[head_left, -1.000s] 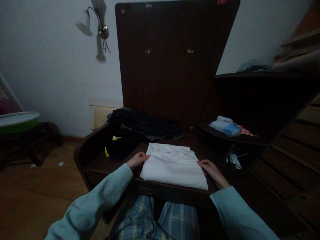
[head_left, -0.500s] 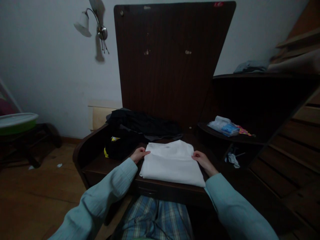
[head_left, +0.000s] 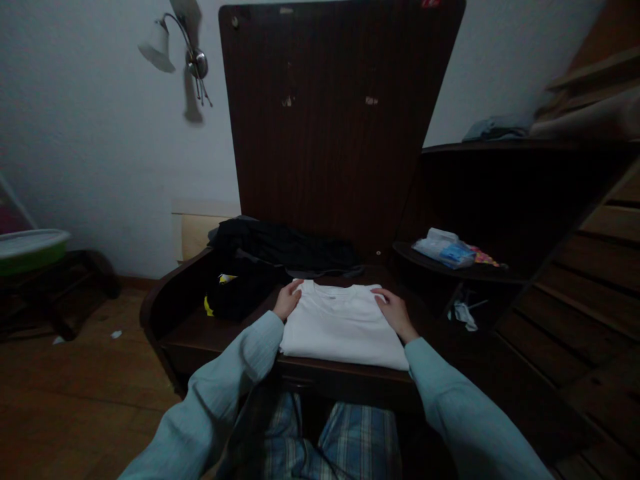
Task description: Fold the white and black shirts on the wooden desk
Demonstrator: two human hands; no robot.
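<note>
A white T-shirt (head_left: pixel 345 333), folded into a neat rectangle, lies at the front edge of the dark wooden desk (head_left: pixel 190 333). Its round collar faces up along the far side. My left hand (head_left: pixel 289 300) is closed on the far left corner, thumb and fingertips at the cloth. On the opposite corner, my right hand (head_left: pixel 395 313) grips the far right edge with thumb and fingers. Some fingertips are hard to make out in the dim light.
Behind the T-shirt lie dark clothes (head_left: pixel 290 247), and a black garment with yellow parts (head_left: pixel 235 293) is at left. A plastic packet (head_left: pixel 445 250) rests on the right-hand shelf (head_left: pixel 415 257). A green basin (head_left: pixel 35 250) stands on a stool at far left.
The T-shirt's upper layer has settled, and its collar now shows. Both hands have moved a little farther up toward the far corners.
</note>
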